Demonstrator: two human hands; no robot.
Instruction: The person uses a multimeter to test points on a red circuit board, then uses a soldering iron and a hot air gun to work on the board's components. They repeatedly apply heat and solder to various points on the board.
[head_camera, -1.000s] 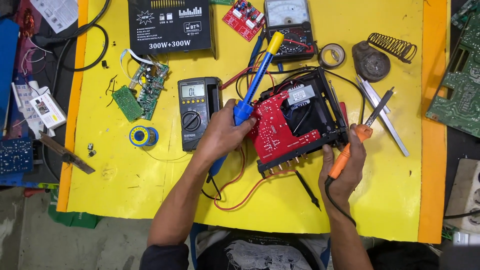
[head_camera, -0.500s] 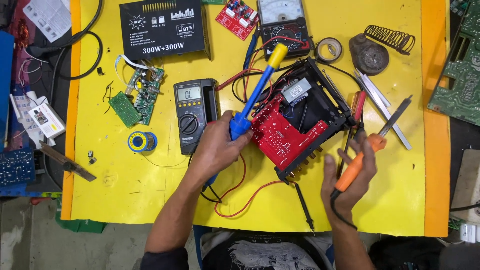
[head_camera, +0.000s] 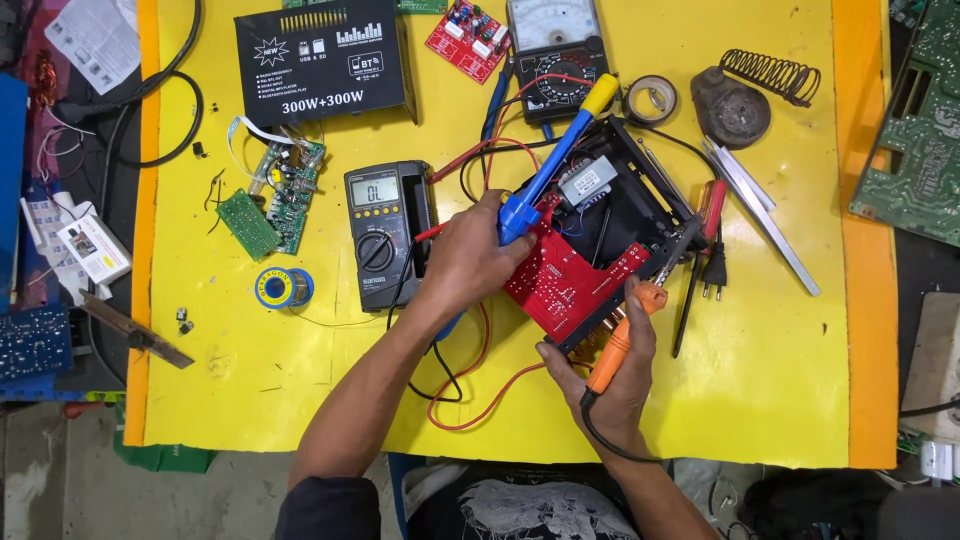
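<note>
My left hand (head_camera: 468, 262) grips a blue and yellow desoldering pump (head_camera: 558, 152), whose tip rests on the red circuit board (head_camera: 575, 285). The board sits tilted in an open black chassis (head_camera: 655, 205) on the yellow mat (head_camera: 300, 400). My right hand (head_camera: 612, 385) holds an orange-handled soldering iron (head_camera: 622, 338) by its handle. The iron's front end meets the chassis's near edge, and its tip is hidden there. Red and black wires loop under my left wrist.
A digital multimeter (head_camera: 385, 235) lies left of the board, with an analog meter (head_camera: 555, 50) and a black amplifier box (head_camera: 320, 60) behind. Green boards (head_camera: 270, 205), a solder spool (head_camera: 283, 287), a tape roll (head_camera: 652, 98), an iron stand (head_camera: 740, 100) and tweezers (head_camera: 760, 215) lie around.
My right hand swung the soldering iron from pointing out to the right of the chassis in to its near edge. My left hand kept the pump on the board.
</note>
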